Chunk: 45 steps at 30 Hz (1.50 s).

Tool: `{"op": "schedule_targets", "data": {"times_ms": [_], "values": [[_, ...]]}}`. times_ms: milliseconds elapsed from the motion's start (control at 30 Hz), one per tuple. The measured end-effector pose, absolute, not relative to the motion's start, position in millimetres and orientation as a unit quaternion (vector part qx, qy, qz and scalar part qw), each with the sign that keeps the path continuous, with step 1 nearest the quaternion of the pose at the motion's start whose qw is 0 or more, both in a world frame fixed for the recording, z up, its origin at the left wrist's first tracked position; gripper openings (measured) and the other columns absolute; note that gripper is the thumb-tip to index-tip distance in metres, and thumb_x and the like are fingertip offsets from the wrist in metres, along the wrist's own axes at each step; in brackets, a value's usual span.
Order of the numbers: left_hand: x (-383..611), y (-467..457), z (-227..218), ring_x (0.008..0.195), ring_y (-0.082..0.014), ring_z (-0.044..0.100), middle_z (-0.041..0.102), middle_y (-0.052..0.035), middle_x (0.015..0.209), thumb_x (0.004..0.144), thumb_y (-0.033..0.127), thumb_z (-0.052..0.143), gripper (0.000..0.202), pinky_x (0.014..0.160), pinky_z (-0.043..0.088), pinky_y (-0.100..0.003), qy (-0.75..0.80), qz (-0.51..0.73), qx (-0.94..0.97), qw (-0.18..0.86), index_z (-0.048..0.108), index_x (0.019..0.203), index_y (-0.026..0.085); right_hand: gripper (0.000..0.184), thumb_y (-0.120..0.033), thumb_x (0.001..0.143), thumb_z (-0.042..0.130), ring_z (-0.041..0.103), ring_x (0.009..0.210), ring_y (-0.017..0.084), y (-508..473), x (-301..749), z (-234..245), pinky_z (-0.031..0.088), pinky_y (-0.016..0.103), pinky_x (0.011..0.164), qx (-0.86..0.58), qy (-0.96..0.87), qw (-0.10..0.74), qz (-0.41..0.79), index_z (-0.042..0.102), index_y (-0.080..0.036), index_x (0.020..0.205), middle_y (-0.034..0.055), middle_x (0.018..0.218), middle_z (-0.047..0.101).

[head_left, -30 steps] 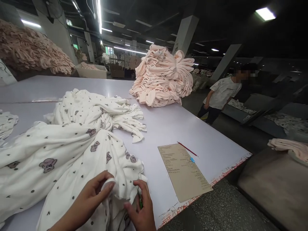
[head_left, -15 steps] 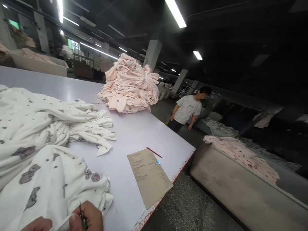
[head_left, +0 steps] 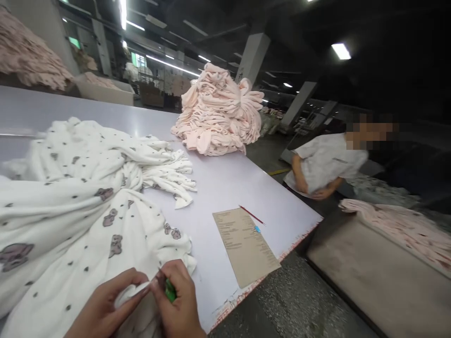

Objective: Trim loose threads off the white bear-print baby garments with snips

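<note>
Soft white bear-printed cloth [head_left: 84,225] lies heaped on the pale glossy table [head_left: 218,188], one edge pinched by the left hand [head_left: 114,300] beside the right hand [head_left: 178,298], closed around a small green-handled tool [head_left: 170,291]. That edge seems mid-work; what is finished elsewhere I cannot tell. A brown printed sheet [head_left: 243,246], thin red pencil [head_left: 252,215] and pale pink fabric pile [head_left: 218,115] lie apart, blocking neither hand.

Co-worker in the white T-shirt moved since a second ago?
Yes, the co-worker went rightward: from left of the table's right corner to behind it in view.
</note>
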<state>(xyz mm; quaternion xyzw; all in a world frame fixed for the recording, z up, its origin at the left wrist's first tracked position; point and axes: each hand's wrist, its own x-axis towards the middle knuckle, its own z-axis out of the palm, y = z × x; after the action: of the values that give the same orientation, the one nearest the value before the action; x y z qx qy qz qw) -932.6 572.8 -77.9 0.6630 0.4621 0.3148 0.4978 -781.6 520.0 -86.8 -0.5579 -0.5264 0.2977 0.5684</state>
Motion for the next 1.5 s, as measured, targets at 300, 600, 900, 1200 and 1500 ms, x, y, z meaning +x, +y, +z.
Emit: {"op": "schedule_targets", "data": {"times_ms": [300, 600, 900, 1200, 1500], "values": [[-923, 569, -55, 0.041, -0.0079, 0.039, 0.058, 0.0035, 0.058, 0.064, 0.053, 0.066, 0.036, 0.040, 0.034, -0.017, 0.528, 0.266, 0.558, 0.582, 0.067, 0.072, 0.018, 0.024, -0.039, 0.086, 0.054, 0.047, 0.063, 0.014, 510, -781, -93, 0.039, 0.021, 0.058, -0.562, -0.457, 0.613, 0.315, 0.052, -0.019, 0.071, -0.0017, 0.070, 0.047], [-925, 575, -57, 0.078, -0.0217, 0.064, 0.070, -0.0011, 0.075, 0.065, 0.057, 0.065, 0.044, 0.072, 0.049, -0.026, 0.552, 0.272, 0.503, 0.607, 0.066, 0.083, 0.017, 0.015, -0.037, 0.085, 0.055, 0.058, 0.065, 0.016, 501, -786, -104, 0.041, 0.022, 0.055, -0.627, -0.568, 0.496, 0.199, 0.061, -0.023, 0.084, 0.0013, 0.077, 0.056], [-925, 573, -50, 0.072, -0.0186, 0.063, 0.069, -0.0006, 0.073, 0.067, 0.055, 0.065, 0.039, 0.066, 0.050, -0.023, 0.520, 0.284, 0.479, 0.647, 0.065, 0.081, 0.018, 0.020, -0.037, 0.088, 0.049, 0.058, 0.065, 0.017, 505, -795, -104, 0.038, 0.023, 0.053, -0.604, -0.599, 0.493, 0.181, 0.057, -0.022, 0.077, 0.0018, 0.074, 0.055], [-928, 572, -61, 0.067, -0.0159, 0.058, 0.063, 0.0010, 0.069, 0.069, 0.055, 0.066, 0.042, 0.061, 0.047, -0.023, 0.517, 0.275, 0.478, 0.655, 0.066, 0.086, 0.016, 0.013, -0.031, 0.090, 0.048, 0.056, 0.068, 0.017, 507, -796, -108, 0.039, 0.023, 0.058, -0.623, -0.571, 0.491, 0.213, 0.055, -0.022, 0.082, 0.0012, 0.076, 0.054], [-928, 570, -56, 0.058, -0.0121, 0.053, 0.062, 0.0026, 0.069, 0.073, 0.051, 0.062, 0.035, 0.050, 0.041, -0.017, 0.497, 0.236, 0.521, 0.653, 0.063, 0.083, 0.018, 0.017, -0.030, 0.091, 0.046, 0.056, 0.071, 0.016, 510, -797, -100, 0.037, 0.023, 0.061, -0.619, -0.578, 0.484, 0.221, 0.056, -0.021, 0.082, 0.0012, 0.077, 0.053]]}}
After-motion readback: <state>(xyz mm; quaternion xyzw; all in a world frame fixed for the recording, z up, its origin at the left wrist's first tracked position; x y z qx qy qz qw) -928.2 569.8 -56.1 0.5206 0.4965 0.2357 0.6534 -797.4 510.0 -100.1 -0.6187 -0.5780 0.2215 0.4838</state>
